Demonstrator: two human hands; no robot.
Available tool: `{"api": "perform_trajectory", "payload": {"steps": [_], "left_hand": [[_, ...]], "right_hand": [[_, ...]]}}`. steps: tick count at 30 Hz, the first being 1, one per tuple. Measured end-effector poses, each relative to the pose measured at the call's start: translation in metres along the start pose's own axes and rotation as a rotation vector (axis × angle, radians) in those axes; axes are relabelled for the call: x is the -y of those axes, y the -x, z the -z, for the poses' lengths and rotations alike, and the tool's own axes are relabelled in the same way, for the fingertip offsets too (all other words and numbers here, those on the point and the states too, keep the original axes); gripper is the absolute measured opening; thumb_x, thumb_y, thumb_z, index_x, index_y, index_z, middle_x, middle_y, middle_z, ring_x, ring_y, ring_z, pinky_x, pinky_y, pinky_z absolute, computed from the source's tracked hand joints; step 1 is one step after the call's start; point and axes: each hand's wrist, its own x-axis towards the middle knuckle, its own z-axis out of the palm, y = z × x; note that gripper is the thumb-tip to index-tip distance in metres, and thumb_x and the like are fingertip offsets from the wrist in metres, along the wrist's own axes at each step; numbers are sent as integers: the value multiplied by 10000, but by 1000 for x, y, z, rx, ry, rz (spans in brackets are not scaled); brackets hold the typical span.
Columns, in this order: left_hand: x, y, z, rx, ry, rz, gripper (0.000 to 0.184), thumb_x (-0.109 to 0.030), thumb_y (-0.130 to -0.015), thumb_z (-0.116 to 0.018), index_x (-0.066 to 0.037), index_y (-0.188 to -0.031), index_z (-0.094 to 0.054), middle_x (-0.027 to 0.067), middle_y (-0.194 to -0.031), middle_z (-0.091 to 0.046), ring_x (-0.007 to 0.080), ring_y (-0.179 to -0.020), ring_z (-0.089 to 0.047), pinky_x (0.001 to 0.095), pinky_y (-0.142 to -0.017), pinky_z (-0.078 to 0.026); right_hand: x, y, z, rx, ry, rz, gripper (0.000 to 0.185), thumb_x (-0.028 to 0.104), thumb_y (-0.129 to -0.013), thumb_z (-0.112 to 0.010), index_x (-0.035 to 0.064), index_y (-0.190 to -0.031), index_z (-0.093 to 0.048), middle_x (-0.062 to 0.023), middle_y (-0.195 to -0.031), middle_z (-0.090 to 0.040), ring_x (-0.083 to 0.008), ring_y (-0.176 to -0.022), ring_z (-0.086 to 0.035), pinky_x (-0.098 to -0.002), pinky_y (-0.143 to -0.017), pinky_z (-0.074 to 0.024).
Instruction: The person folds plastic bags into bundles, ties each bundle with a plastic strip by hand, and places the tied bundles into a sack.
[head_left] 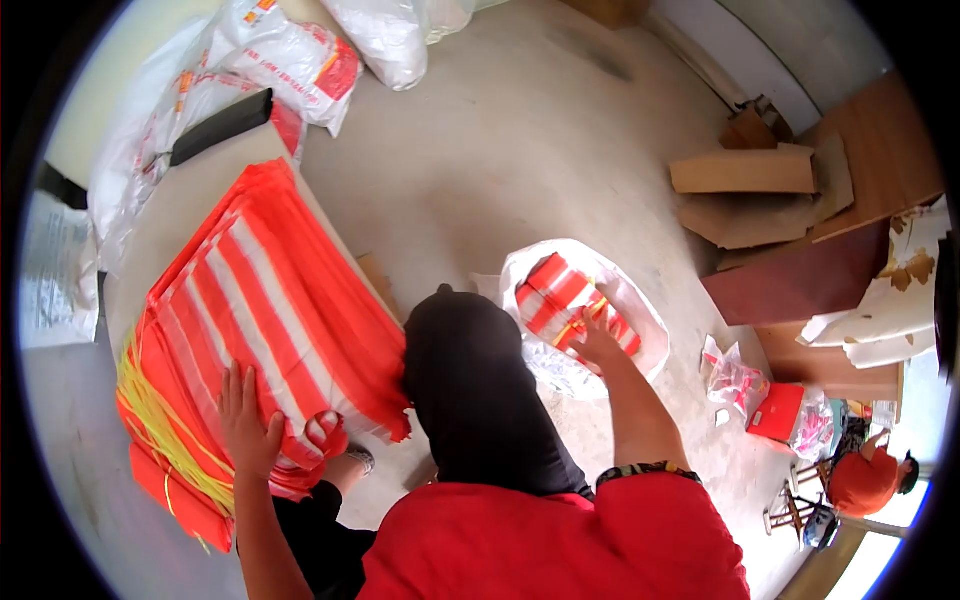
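Observation:
My left hand lies flat, fingers spread, on a stack of red-and-white striped plastic bags. Yellow ties hang in a loose bunch along the stack's left edge. To the right of my knee stands an open white sack. In it sits a folded striped bundle with a yellow tie around it. My right hand reaches into the sack and touches the bundle near its tie, fingers apart.
The stack rests on a pale tabletop with a black bar at its far end. Full white sacks stand behind it. Cardboard lies at the right. A person in orange sits at the far right.

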Motion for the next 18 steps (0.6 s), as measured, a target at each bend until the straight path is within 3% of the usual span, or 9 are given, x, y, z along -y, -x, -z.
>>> {"api": "perform_trajectory", "payload": {"steps": [2,4,6,8,10,11,13,15,18], "left_hand": [[1,1,-2,-5,0,7,847,-381,-855,-713,-97,-1605,-441,193,-1706,-347,429,-1580,-296,605,-1268,-229],[5,2,-3,30,16,38,865,-390,-849,-729,-98,-1608,-435,193,-1706,-346,431,-1577,-300,617,-1262,-232],[5,2,4,36,77,35,874,-403,-851,-738,-100,-1612,-433,187,-1709,-341,429,-1583,-288,625,-1259,-232],[19,5,9,-12,289,28,858,-354,-856,-750,-80,-1608,-439,166,-1715,-338,420,-1602,-249,556,-1282,-249],[21,11,32,-35,253,75,845,-308,-856,-759,-69,-1603,-444,162,-1721,-330,416,-1609,-234,530,-1288,-252],[19,17,44,-33,265,98,847,-276,-849,-771,-82,-1607,-445,156,-1725,-324,417,-1612,-226,543,-1289,-243],[21,32,52,29,224,145,842,-295,-860,-775,-117,-1614,-447,149,-1739,-295,423,-1616,-204,577,-1288,-214],[23,44,51,77,226,166,822,-331,-879,-767,-156,-1619,-453,142,-1752,-265,425,-1622,-179,627,-1276,-190],[24,50,47,88,190,191,791,-355,-891,-751,-198,-1613,-470,137,-1748,-276,424,-1622,-179,658,-1264,-185]], "right_hand": [[2,6,15,-46,-100,-23,1034,623,-951,-649,200,-1726,-112,-258,-1767,-49,-488,-1622,-93,-585,-1310,-126],[10,4,25,-199,-63,-93,957,599,-992,-610,177,-1718,-150,-261,-1755,-107,-487,-1606,-151,-565,-1310,-151],[17,-16,33,-393,-103,-2,858,524,-1043,-580,155,-1707,-179,-271,-1739,-165,-481,-1591,-204,-579,-1292,-208],[29,-41,47,-529,-349,208,814,490,-1060,-566,151,-1701,-194,-300,-1710,-226,-522,-1569,-230,-599,-1272,-247],[94,-20,103,-594,-470,389,727,354,-1077,-589,12,-1642,-287,-327,-1659,-322,-493,-1537,-326,-508,-1269,-303],[125,-16,121,-683,-481,557,678,282,-1085,-581,-14,-1627,-300,-310,-1653,-345,-480,-1530,-344,-480,-1264,-318],[205,37,170,-648,-487,759,624,219,-1089,-567,-13,-1618,-330,-274,-1657,-359,-467,-1537,-332,-474,-1273,-298],[279,104,198,-524,-355,913,695,240,-1082,-575,39,-1668,-259,-223,-1725,-265,-396,-1602,-246,-454,-1298,-243],[372,183,187,-547,84,1220,759,361,-971,-709,107,-1619,-407,-197,-1725,-266,-454,-1594,-213,-581,-1281,-233]]}}
